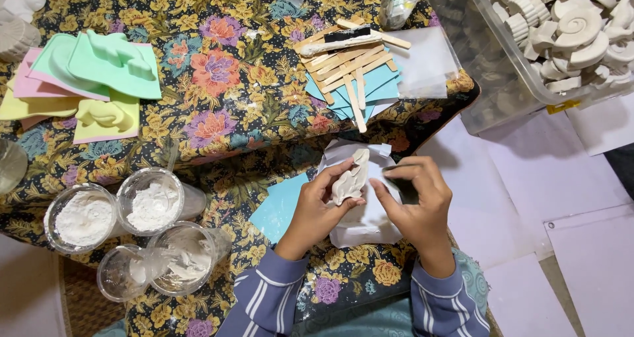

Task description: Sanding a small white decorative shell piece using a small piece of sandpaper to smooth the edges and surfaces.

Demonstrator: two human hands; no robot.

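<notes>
My left hand [320, 208] grips a small off-white plaster figure [351, 178] upright between thumb and fingers. My right hand [417, 201] holds the edge of a white flexible mould or sheet [366, 221] that wraps behind the figure, its thumb touching the figure's right side. Both hands hover over my lap, just in front of a low table covered with a flowered cloth [244, 92]. A light blue sheet [281, 205] lies under the left hand.
Several clear cups of white powder [153, 201] stand at the front left. Pastel moulds [99, 66] lie at the back left, wooden sticks [350, 63] on blue sheets at the back centre. A clear bin of plaster casts [561, 26] sits at the right.
</notes>
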